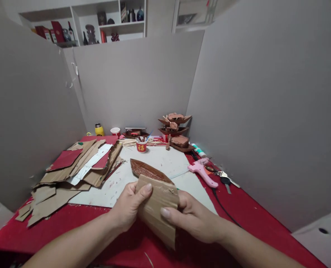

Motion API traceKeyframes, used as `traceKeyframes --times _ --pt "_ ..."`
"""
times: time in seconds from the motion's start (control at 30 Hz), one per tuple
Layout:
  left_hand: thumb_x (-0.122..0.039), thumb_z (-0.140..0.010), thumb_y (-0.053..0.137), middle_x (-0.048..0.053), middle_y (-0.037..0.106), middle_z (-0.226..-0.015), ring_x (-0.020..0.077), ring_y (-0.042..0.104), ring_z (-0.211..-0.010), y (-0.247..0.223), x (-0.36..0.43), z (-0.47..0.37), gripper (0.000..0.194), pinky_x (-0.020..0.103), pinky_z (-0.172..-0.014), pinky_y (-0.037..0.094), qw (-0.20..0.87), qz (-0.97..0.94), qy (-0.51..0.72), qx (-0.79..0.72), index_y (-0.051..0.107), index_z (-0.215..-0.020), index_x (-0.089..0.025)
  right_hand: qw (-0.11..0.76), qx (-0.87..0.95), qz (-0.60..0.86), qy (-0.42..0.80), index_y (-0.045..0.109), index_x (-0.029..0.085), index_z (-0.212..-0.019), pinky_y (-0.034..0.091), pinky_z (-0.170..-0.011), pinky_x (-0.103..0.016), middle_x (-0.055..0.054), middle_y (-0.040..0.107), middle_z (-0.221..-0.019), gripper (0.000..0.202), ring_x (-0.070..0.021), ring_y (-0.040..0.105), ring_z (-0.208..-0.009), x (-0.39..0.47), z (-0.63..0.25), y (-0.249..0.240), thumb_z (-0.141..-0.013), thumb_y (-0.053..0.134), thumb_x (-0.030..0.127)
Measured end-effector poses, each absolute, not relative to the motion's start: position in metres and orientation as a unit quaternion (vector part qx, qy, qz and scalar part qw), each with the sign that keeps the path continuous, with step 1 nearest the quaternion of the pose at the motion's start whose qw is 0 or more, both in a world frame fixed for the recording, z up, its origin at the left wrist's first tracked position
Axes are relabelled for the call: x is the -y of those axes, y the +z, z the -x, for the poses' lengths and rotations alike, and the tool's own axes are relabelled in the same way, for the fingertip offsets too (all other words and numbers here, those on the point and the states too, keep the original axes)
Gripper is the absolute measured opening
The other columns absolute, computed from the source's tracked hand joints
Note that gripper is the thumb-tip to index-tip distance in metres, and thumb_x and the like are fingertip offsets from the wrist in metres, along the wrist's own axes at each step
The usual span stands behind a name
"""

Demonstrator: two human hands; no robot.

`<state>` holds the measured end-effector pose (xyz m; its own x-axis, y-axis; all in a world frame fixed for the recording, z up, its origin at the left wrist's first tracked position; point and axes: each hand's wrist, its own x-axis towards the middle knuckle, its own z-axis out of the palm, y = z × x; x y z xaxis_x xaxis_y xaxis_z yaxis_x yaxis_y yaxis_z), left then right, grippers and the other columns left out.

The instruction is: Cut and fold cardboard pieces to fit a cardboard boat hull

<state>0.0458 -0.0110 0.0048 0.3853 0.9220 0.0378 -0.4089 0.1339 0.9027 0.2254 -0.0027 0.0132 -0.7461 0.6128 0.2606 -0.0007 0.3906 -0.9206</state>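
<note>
A curved piece of brown cardboard (158, 212) is held between both hands near the front of the table. My left hand (130, 204) grips its left edge, with the thumb on the face. On the right edge is my right hand (191, 216), its thumb pressed on the cardboard and its fingers partly hidden behind. Just beyond the cardboard, a small brown boat model (148, 170) lies on a white sheet (165, 159); the cardboard hides part of its near end.
Stacked cardboard scraps (61, 186) lie left on the red tablecloth (98, 230). A red cup (141, 146) of brushes, thin sticks (156, 141) and more boat models (174, 128) stand at the back. A pink glue gun (203, 172), its cable and keys (225, 178) lie right. Grey panels enclose the table.
</note>
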Motion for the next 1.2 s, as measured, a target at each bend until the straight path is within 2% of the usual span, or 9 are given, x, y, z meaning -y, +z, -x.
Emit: traceKeyframes --times 0.17,0.3,0.43,0.53,0.63,0.77,0.9,1.0,1.2 --pt "-0.044 -0.082 0.064 0.014 0.074 -0.087 0.0222 0.068 -0.077 0.005 0.014 -0.051 0.041 0.029 -0.075 0.048 0.745 -0.421 0.452 -0.250 0.072 -0.101 -0.008 0.311 0.783 0.176 0.509 0.058 0.016 -0.069 0.045 -0.069 -0.029 -0.001 0.049 -0.067 0.038 -0.0152 0.046 -0.066 0.008 -0.224 0.017 -0.089 0.049 0.047" --pt "-0.055 -0.069 0.072 0.012 0.074 -0.083 0.0239 0.067 -0.078 0.006 0.015 -0.047 0.052 0.033 -0.079 0.047 0.713 -0.435 0.471 -0.284 0.073 -0.095 -0.010 0.332 0.707 0.290 0.552 0.070 0.017 -0.086 0.051 -0.069 -0.034 -0.006 0.064 -0.069 0.034 -0.0222 0.058 -0.067 0.005 -0.233 0.005 -0.085 0.057 0.049" --pt "-0.060 -0.056 0.078 0.008 0.071 -0.078 0.0179 0.062 -0.071 0.008 0.014 -0.045 0.059 0.030 -0.075 0.045 0.666 -0.459 0.491 -0.325 0.074 -0.090 -0.012 0.339 0.658 0.366 0.564 0.071 0.015 -0.102 0.057 -0.065 -0.041 -0.016 0.071 -0.082 0.052 -0.0337 0.066 -0.076 -0.009 -0.241 -0.017 -0.073 0.065 0.057" --pt "-0.057 -0.052 0.081 0.003 0.066 -0.072 0.0120 0.055 -0.063 0.011 0.015 -0.045 0.054 0.026 -0.068 0.044 0.654 -0.456 0.491 -0.351 0.073 -0.082 -0.012 0.362 0.669 0.394 0.516 0.065 0.018 -0.117 0.057 -0.078 -0.044 -0.016 0.071 -0.103 0.062 -0.0375 0.065 -0.096 -0.009 -0.238 -0.021 -0.068 0.071 0.055" --pt "-0.051 -0.055 0.082 0.002 0.066 -0.072 0.0103 0.055 -0.061 0.012 0.018 -0.043 0.049 0.023 -0.066 0.045 0.673 -0.458 0.472 -0.338 0.073 -0.083 -0.011 0.354 0.693 0.380 0.499 0.059 0.021 -0.126 0.055 -0.086 -0.042 -0.012 0.068 -0.115 0.060 -0.0342 0.063 -0.103 -0.001 -0.233 -0.012 -0.073 0.069 0.049" --pt "-0.042 -0.064 0.080 0.005 0.070 -0.073 0.0118 0.060 -0.064 0.012 0.021 -0.040 0.041 0.024 -0.069 0.048 0.722 -0.456 0.439 -0.279 0.074 -0.089 -0.010 0.306 0.695 0.259 0.597 0.054 0.022 -0.130 0.056 -0.080 -0.034 -0.010 0.067 -0.113 0.053 -0.0264 0.065 -0.096 0.005 -0.231 0.005 -0.083 0.063 0.044" --pt "-0.037 -0.073 0.075 0.007 0.072 -0.076 0.0121 0.062 -0.064 0.009 0.021 -0.038 0.031 0.023 -0.066 0.049 0.750 -0.451 0.417 -0.246 0.073 -0.088 -0.011 0.303 0.668 0.174 0.657 0.058 0.020 -0.123 0.053 -0.077 -0.029 -0.007 0.067 -0.103 0.049 -0.0208 0.063 -0.091 0.003 -0.229 0.009 -0.080 0.068 0.041" --pt "-0.036 -0.077 0.072 0.007 0.073 -0.078 0.0125 0.062 -0.065 0.006 0.017 -0.038 0.027 0.022 -0.065 0.049 0.725 -0.463 0.430 -0.272 0.072 -0.091 -0.013 0.337 0.653 0.183 0.653 0.058 0.020 -0.120 0.051 -0.078 -0.027 -0.005 0.066 -0.101 0.047 -0.0184 0.061 -0.089 -0.001 -0.227 0.006 -0.079 0.069 0.039" --pt "-0.035 -0.083 0.066 0.007 0.074 -0.082 0.0145 0.066 -0.067 0.002 0.011 -0.040 0.025 0.024 -0.066 0.050 0.697 -0.463 0.447 -0.317 0.071 -0.096 -0.015 0.325 0.672 0.200 0.634 0.055 0.019 -0.118 0.048 -0.080 -0.031 -0.006 0.062 -0.103 0.048 -0.0201 0.058 -0.093 -0.006 -0.227 0.005 -0.078 0.068 0.042"
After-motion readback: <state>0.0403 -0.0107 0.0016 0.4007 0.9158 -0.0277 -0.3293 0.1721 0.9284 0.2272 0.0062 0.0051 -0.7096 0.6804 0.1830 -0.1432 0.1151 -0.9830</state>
